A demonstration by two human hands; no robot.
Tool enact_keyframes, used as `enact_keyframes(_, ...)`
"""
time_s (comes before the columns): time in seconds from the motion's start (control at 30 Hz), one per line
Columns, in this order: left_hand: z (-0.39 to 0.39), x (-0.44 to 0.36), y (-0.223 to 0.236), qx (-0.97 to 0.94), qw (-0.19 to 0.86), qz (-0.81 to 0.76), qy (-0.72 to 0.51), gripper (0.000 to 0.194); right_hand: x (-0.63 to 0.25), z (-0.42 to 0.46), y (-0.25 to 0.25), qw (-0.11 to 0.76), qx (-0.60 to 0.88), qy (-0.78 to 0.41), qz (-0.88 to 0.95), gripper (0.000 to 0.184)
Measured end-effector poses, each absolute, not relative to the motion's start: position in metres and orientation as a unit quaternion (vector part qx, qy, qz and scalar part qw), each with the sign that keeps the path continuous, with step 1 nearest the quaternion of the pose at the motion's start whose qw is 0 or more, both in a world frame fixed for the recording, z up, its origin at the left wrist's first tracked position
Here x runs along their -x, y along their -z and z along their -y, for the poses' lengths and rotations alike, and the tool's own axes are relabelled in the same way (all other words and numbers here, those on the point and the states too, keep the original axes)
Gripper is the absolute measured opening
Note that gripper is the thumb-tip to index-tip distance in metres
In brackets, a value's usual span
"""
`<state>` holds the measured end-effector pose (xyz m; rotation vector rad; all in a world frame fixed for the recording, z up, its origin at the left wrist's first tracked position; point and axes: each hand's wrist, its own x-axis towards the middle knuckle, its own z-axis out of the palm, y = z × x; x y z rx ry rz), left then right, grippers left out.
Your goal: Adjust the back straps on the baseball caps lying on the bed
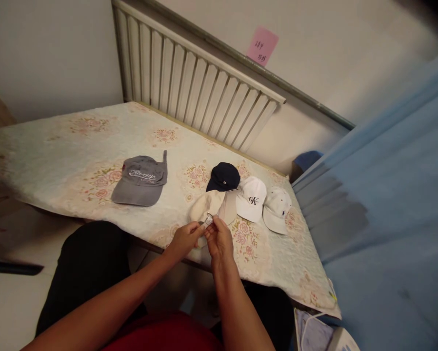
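Note:
A cream baseball cap (206, 204) is between my hands, its adjuster strap towards me. My left hand (187, 239) pinches one side of the strap. My right hand (220, 240) grips the other side, close to a small metal buckle (209, 218). Past the cream cap lies a dark navy cap (224, 176). To its right sit a white cap (251, 197) with black "CK" lettering and an off-white cap (276, 208) with a small dark logo. Apart on the left rests a grey cap (140, 180) with white script, its strap sticking up.
The caps lie on a table with a floral cloth (182, 161). Behind it stands a white radiator (197, 83), with a pink note (262, 46) above. A blue curtain (383, 204) hangs on the right. Below the right corner is a container (316, 331).

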<state>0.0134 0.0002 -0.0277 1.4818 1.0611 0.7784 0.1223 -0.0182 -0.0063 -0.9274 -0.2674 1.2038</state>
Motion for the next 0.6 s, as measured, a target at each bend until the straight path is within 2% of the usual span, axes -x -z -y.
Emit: enact_keyframes(0.6, 0.0007, -0.0192, 0.028, -0.638, 0.536, -0.442, -0.333, 0.035, -0.125, 0.0197, 0.0057, 0.716, 0.412, -0.549, 0.124, 0.016)
